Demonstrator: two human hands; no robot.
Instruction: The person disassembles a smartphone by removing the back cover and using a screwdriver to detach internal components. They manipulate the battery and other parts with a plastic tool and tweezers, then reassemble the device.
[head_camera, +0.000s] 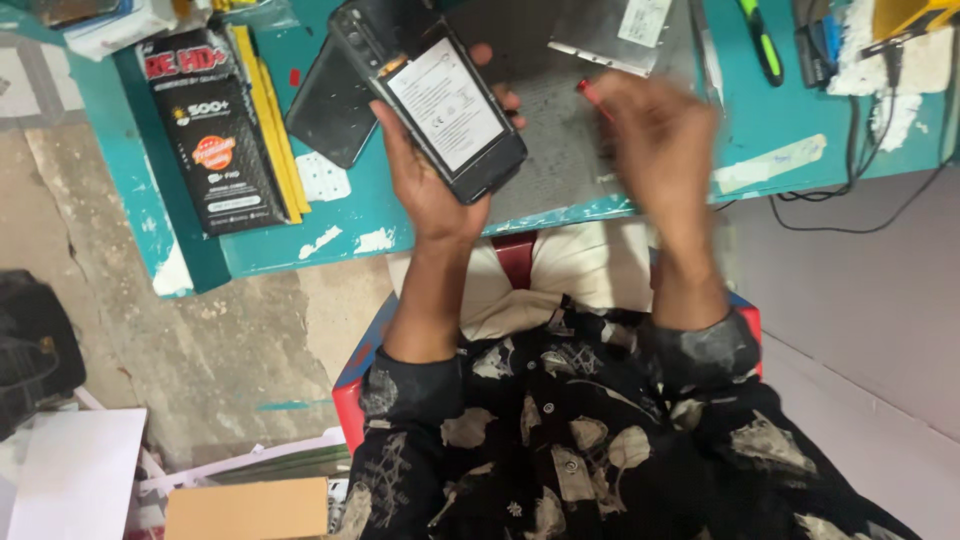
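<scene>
Opened phone (440, 105), back cover off, gripped in left hand (425, 180) over teal bench (350, 225); right hand (655, 140) blurred just beside phone, pinching small red tool (588, 92)

A teal counter (420, 215) is being taken up by plenty of clutter. A black glossy box (212, 140) is being kept at its left end, with yellow strips (268, 110) tucked just beside it. A flat black back cover (335, 100) is being left near a grey work mat (560, 150). A green-handled tool (762, 42) is lying further right, near black cables (860, 205). On the floor, a cardboard box (248, 508) is being kept.
</scene>
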